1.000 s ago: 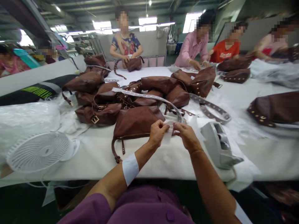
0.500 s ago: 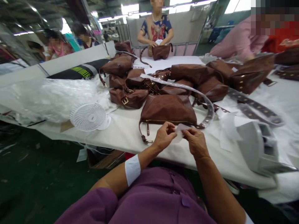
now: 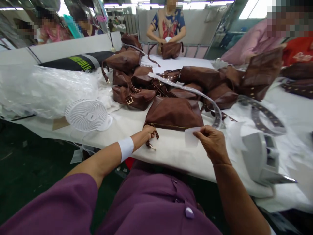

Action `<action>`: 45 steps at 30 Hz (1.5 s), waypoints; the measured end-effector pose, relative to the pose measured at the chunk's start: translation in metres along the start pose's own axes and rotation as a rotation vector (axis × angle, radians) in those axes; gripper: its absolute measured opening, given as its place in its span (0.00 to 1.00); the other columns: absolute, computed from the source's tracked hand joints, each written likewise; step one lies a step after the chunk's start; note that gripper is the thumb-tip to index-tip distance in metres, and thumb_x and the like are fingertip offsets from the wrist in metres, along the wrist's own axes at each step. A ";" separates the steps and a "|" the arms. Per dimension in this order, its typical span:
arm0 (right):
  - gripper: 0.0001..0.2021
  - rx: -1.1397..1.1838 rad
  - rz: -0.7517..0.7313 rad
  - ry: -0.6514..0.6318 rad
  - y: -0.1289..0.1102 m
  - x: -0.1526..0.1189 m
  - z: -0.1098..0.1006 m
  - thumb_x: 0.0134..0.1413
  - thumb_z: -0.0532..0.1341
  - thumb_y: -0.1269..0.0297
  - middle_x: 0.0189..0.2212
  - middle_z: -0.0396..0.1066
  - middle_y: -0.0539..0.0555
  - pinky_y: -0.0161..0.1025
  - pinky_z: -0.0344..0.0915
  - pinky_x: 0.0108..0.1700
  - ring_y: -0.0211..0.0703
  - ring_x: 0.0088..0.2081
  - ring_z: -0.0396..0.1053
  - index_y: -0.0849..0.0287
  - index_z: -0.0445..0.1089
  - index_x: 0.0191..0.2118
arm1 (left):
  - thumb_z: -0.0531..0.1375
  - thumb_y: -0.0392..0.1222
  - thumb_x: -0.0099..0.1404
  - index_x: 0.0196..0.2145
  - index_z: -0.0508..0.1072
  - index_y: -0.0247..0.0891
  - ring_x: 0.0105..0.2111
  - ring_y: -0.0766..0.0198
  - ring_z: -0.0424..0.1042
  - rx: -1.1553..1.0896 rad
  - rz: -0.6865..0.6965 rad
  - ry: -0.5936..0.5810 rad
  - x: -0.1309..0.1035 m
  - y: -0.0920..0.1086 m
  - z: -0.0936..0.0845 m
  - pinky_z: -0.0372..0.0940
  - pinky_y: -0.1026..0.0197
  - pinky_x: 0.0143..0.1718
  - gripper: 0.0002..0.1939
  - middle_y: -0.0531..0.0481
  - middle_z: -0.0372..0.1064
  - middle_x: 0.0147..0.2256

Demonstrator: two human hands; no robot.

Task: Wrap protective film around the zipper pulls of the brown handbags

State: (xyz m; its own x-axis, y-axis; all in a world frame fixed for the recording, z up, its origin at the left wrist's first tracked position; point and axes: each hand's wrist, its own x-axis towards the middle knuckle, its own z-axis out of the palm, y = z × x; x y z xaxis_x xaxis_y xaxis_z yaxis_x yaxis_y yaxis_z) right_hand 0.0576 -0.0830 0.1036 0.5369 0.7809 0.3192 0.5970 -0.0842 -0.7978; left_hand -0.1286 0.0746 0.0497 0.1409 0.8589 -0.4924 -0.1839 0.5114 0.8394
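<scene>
A brown leather handbag [image 3: 174,112] lies in front of me, its zipper along the edge nearest me. My left hand [image 3: 149,131] is closed at the bag's left corner, gripping the leather zipper pull [image 3: 157,134], whose end sticks out past the fingers. Just below that hand hangs part of the strap with its metal buckle [image 3: 152,147]. Between the thumb and fingers of my right hand [image 3: 212,142] is a thin translucent white sheet [image 3: 191,137], held beside the bag's right corner.
Several brown handbags [image 3: 200,76] are piled behind. A white fan [image 3: 86,115] and clear plastic wrapping [image 3: 68,89] stand left. At right are a grey-white tape dispenser [image 3: 256,156] and a plastic-wrapped studded strap [image 3: 266,116]. Across the table a person [image 3: 168,24] handles another bag.
My left hand has left the sheet and moved left to the bag's corner, closing on the zipper pull. My right hand keeps the sheet and has shifted slightly right.
</scene>
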 end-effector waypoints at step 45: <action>0.13 -0.062 0.280 -0.794 0.030 0.044 0.116 0.43 0.62 0.59 0.12 0.64 0.49 0.31 0.56 0.19 0.36 0.16 0.63 0.61 0.68 0.17 | 0.66 0.39 0.50 0.26 0.69 0.35 0.22 0.72 0.61 -0.025 -0.063 -0.183 0.028 -0.034 -0.006 0.52 0.67 0.23 0.09 0.53 0.65 0.24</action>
State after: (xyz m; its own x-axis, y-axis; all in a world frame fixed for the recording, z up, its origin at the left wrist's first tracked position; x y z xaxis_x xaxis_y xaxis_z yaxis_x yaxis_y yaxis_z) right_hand 0.0299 0.0207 0.0345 0.1053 0.9274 -0.3591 0.5481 -0.3554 -0.7572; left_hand -0.1243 0.0810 0.0057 0.3272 0.8071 -0.4914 -0.1930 0.5662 0.8014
